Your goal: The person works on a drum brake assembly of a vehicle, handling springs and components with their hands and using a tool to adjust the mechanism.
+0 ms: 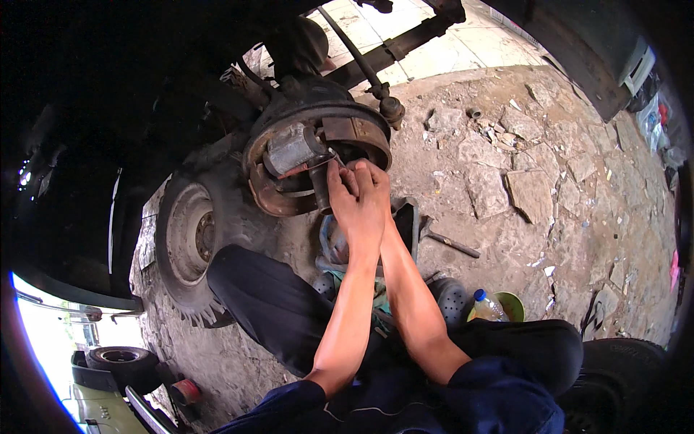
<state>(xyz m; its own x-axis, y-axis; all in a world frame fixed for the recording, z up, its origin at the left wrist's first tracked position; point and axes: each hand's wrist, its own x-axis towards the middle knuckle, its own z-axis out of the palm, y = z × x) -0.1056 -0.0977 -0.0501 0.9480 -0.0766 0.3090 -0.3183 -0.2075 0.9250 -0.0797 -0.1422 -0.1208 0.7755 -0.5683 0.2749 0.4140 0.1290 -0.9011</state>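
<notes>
Both my hands work at an exposed wheel brake assembly [271, 195] with curved, rusty brake shoes and a grey metal cylinder [293, 150] jutting from its middle. My left hand [356, 206] is at the lower right of that cylinder, its fingers bent and closed. Whatever they pinch is too small to make out. A thin dark piece [333, 155] shows by the fingertips. My right hand [384, 189] is mostly hidden behind the left one, wrists crossing close together, and its fingers cannot be told apart.
A wheel with a worn tyre [189, 235] stands left of my knee. Below my hands is a dark container [406, 224] with a hammer [452, 244] beside it. A bottle with a blue cap [489, 307] and a green bowl [512, 307] sit near my right knee. Broken stone slabs [530, 195] cover the ground rightward.
</notes>
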